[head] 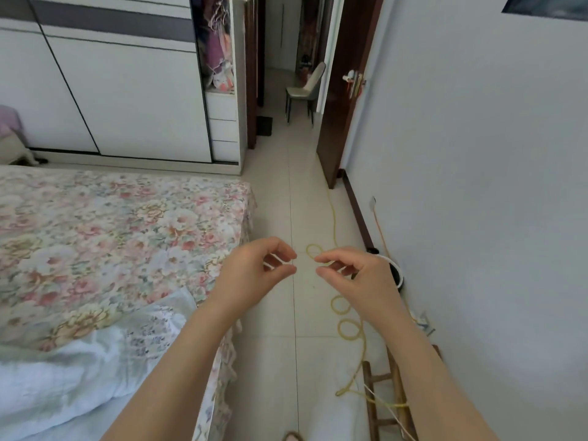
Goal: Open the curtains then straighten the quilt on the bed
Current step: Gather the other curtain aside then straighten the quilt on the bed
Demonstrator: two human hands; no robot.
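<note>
The bed (111, 237) with a floral cover fills the left side. A pale blue-white quilt (79, 364) lies bunched at its near corner. My left hand (254, 272) and my right hand (353, 272) are held out over the tiled floor just right of the bed's edge. Their fingertips face each other a short gap apart. Both have curled fingers, apart, and hold nothing. No curtains are in view.
A white wardrobe (121, 90) stands beyond the bed. A dark door (346, 90) stands ajar to a hallway with a chair (305, 87). A yellow cord (346, 326) coils along the floor by the right wall, near a round black-and-white object (397, 272) and a wooden stool (385, 399).
</note>
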